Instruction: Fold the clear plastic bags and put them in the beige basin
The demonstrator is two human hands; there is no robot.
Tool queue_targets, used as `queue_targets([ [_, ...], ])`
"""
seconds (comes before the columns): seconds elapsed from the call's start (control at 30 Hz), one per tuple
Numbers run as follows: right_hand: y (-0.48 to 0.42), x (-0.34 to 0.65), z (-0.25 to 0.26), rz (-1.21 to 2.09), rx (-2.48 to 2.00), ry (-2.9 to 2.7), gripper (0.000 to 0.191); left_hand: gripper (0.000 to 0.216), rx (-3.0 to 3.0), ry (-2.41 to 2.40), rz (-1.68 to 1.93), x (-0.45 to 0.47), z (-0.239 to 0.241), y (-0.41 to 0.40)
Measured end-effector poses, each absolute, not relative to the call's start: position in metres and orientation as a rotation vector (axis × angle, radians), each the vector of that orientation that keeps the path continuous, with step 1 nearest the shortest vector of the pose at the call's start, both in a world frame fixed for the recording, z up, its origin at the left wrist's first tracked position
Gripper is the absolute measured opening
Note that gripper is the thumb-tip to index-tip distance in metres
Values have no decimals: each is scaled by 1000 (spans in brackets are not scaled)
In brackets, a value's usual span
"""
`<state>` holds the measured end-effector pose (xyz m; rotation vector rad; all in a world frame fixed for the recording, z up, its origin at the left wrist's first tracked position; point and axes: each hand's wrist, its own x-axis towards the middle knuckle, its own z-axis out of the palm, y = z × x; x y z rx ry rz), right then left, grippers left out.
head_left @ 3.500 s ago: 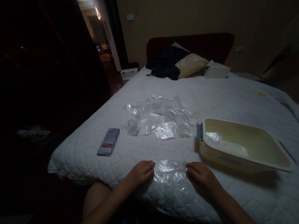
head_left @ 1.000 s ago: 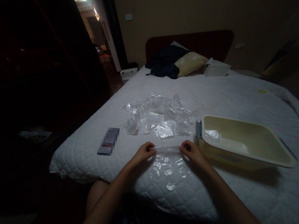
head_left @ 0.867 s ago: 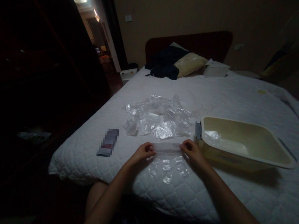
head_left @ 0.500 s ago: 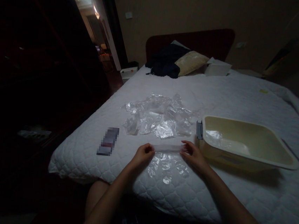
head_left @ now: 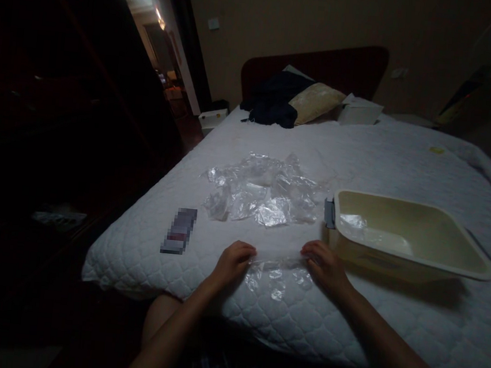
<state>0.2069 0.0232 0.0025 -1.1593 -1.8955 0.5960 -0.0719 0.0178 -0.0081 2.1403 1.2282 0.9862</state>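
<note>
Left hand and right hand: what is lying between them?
Clear plastic lies between the left hand and the right hand, over the bed; the head view shows it.

A home bedroom — white quilted bed point(head_left: 382, 162), dark headboard point(head_left: 352, 70), beige pillow point(head_left: 316, 103).

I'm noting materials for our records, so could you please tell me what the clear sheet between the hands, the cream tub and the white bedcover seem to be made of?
Clear sheet: probably thin plastic film, glossy; see-through with crinkled highlights.
Cream tub: likely rigid plastic, smooth; even walls and rounded rim.
White bedcover: apparently quilted fabric, matte; padded-looking diamond pattern.
</note>
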Motion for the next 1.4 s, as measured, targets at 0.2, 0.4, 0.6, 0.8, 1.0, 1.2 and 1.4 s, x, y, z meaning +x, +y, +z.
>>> queue_targets([
  [0.2, 13, 214, -4, 502, -1151, -2087, 21, 25, 2474, 1179, 948, -79, -12, 11],
  [0.4, 8, 220, -8, 626, -1178, -2144, 22, 19, 2645, 1200, 895, -81, -14, 10],
  [0.6, 3, 215, -2, 637, -1216, -2203, 24, 26, 2536, 1328, 977, -81, -13, 4],
  [0.8, 6, 217, -5, 540, -1203, -2248, 29, 27, 2849, 1086, 799, -80, -11, -5],
  [1.0, -9, 176, 28, 670, -1159, -1784, 33, 28, 2825, 1083, 745, -81, -20, -7],
  [1.2, -9, 82, 24, 1485, -1002, -1078, 31, 28, 2781, 1088, 774, -77, -18, -5],
  [1.4, 10, 82, -13, 1607, -1127, -666, 31, 30, 2762, 1127, 812, -81, -26, -6],
])
